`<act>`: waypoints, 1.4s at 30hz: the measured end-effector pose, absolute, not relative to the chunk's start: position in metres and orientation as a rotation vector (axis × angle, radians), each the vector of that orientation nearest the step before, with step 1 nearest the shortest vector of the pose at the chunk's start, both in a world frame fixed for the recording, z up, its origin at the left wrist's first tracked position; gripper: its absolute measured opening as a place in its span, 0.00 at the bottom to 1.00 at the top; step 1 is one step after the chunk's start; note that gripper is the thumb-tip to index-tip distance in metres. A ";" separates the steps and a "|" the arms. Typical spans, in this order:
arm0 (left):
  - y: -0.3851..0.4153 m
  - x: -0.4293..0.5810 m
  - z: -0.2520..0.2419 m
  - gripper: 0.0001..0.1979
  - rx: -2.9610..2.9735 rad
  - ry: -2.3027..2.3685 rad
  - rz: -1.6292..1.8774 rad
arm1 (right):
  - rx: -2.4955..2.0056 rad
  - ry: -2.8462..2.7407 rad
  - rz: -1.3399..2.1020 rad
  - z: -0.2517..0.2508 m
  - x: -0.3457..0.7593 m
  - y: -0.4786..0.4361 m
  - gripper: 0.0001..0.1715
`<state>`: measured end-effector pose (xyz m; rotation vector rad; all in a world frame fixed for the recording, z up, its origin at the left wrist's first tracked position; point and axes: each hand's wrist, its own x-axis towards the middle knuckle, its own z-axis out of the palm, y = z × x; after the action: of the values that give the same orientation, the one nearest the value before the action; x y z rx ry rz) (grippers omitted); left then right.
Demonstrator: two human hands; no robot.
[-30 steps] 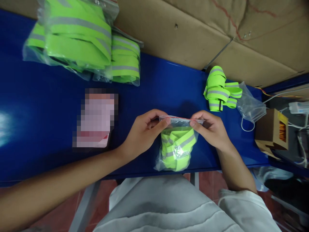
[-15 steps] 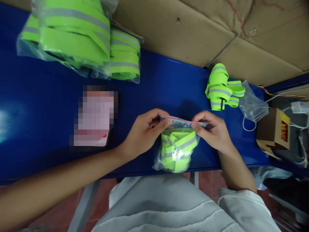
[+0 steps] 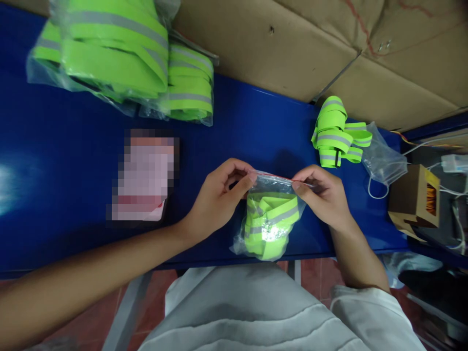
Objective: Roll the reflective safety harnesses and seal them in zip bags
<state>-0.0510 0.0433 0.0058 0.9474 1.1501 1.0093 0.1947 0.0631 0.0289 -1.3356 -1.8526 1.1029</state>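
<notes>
Left hand (image 3: 224, 195), right hand (image 3: 323, 197) both pinching rim of clear zip bag (image 3: 269, 217) — green strap (image 3: 271, 229) bundled inside, by blue table's (image 3: 252, 126) front edge. I'd hold rim taut — strap clear of seal.

Zip bag (image 3: 269, 214): clear, is reaching toward the near edge of the blue table (image 3: 234, 131)
Red-lined mouth (image 3: 273, 176): is tilting slightly down rightward
Lime-green strap (image 3: 274, 204): is lying folded inside, showing grey stripes
</notes>
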 end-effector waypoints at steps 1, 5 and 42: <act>0.043 -0.051 0.005 0.13 0.960 1.148 1.009 | -1.330 -1.853 1.097 0.028 0.195 0.063 0.05; 0.043 -0.052 0.004 0.12 0.995 1.148 1.006 | -1.331 -1.861 1.079 0.027 0.194 0.063 0.05; 0.042 -0.052 0.010 0.11 1.047 1.052 0.938 | -1.272 -2.008 0.990 0.037 0.186 0.051 0.02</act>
<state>-0.0518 0.0416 0.0096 1.0469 1.0516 0.9377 0.1863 0.0513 0.0372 -1.2721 -2.0077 0.9899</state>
